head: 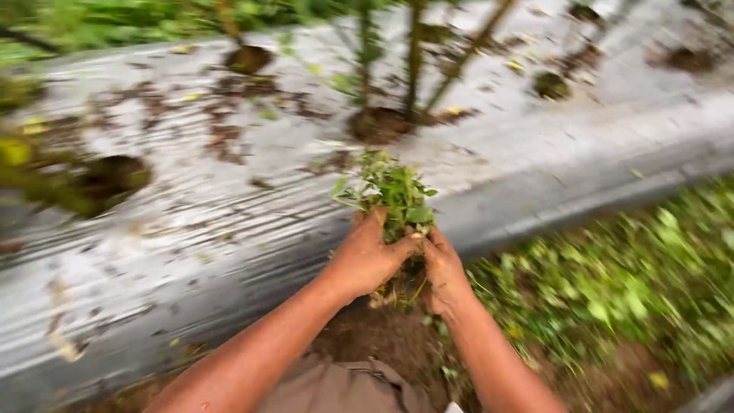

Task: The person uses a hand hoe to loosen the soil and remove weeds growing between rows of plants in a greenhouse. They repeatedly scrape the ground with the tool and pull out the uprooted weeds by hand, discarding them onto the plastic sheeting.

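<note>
A bunch of small green weeds (391, 193) with roots and soil sticks up from between my two hands. My left hand (367, 256) is closed around the bunch from the left. My right hand (445, 274) is closed on it from the right, fingers touching the left hand. Both hands are soiled and hover over bare brown soil (382, 336) beside a silver plastic mulch sheet (229, 206). The picture is blurred by motion.
The mulch sheet covers a raised bed with planting holes (378, 124), and thin plant stems (413, 53) rise from one. Another hole (107, 180) lies at the left. Low green weeds (627, 283) cover the ground at the right. My knee in brown cloth (336, 386) is below.
</note>
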